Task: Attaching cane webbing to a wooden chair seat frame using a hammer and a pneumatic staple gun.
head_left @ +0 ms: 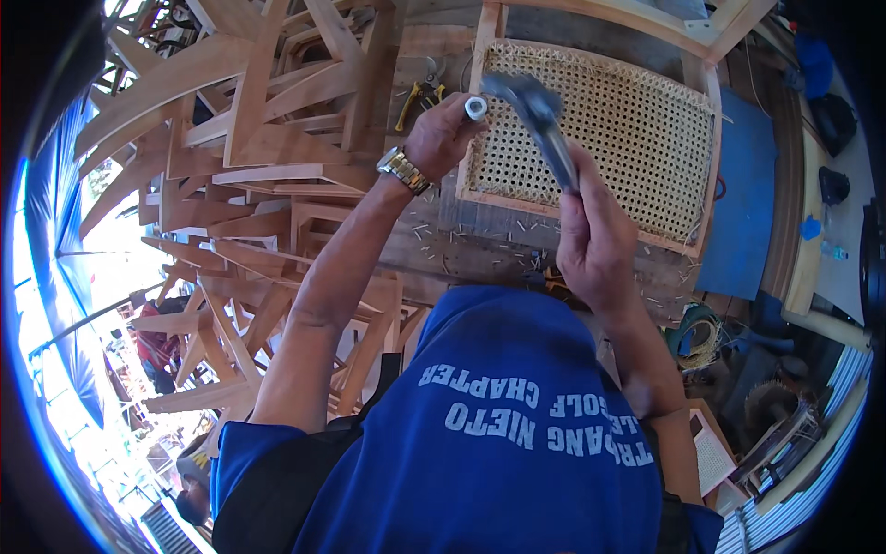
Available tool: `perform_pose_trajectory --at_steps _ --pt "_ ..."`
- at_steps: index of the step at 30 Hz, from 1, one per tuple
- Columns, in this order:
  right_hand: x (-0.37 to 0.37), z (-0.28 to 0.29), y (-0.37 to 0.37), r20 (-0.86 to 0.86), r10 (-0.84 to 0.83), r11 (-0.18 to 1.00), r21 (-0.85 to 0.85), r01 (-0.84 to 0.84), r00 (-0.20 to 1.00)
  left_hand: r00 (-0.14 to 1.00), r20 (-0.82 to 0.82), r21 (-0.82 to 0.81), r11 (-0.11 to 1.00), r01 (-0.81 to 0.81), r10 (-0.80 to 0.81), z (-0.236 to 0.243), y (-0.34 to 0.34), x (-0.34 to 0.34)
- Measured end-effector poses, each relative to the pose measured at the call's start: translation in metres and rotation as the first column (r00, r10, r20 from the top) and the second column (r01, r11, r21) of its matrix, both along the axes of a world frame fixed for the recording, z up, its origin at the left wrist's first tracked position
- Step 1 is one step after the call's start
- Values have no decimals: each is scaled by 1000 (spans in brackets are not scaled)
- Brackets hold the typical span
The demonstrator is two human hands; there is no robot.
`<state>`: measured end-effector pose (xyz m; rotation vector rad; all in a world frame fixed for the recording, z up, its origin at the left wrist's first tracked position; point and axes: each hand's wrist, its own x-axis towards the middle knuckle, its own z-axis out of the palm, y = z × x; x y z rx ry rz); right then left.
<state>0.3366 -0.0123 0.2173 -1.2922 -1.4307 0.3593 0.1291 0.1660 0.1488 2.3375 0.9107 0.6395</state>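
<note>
My left hand [437, 143], with a gold watch [402, 170] at its wrist, is closed around a metal rod [475, 108] with a round, hollow-looking end. It is at the left edge of a woven cane panel [600, 138] set in a wooden frame [581, 222]. What the rod's lower end touches is hidden. My right hand [598, 235] grips a hammer [535, 115] by its handle. The hammer head, slightly blurred, hangs over the panel just right of the rod. Loose cane ends stick out along the panel's far edge.
Yellow-handled cutters [420, 95] lie on the workbench [434, 235], left of the panel. Wooden chair frames [268, 138] are piled on the left. A blue board [746, 194] lies right of the panel, with a coil of cane strips [701, 337] nearer me. Small scraps litter the bench.
</note>
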Motion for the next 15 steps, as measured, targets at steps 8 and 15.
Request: perform_pose_trajectory --at_steps 8,15 --pt "22 10 -12 -99 -54 924 -383 12 994 969 105 -316 931 -181 224 -10 -16 -7" --pt "38 9 -31 -122 -195 880 -460 118 973 926 249 -270 939 -215 284 -9 -32 -9"
